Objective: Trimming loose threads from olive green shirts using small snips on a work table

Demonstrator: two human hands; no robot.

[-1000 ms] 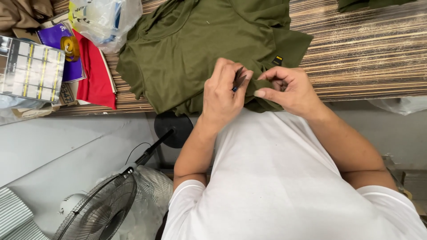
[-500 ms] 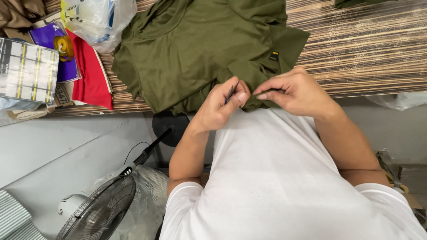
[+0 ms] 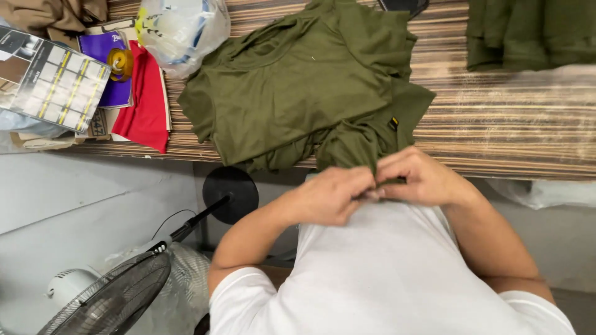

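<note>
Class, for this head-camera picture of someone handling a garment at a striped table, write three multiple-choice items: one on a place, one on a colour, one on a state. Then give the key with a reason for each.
1. Where do the left hand and right hand meet?
A. At the table's near edge, on the shirt's hanging part
B. On the fan
C. Over the plastic bag

2. What colour is the shirt they grip?
A. Red
B. Olive green
C. White

3. How does the shirt lie?
A. Folded in a neat square
B. On a hanger
C. Spread and crumpled on the striped table, one part drooping over the edge

Key: 1 A, both hands pinch the cloth at the near edge. 2 B, the cloth is olive. 3 C, creased fabric droops past the table edge.
</note>
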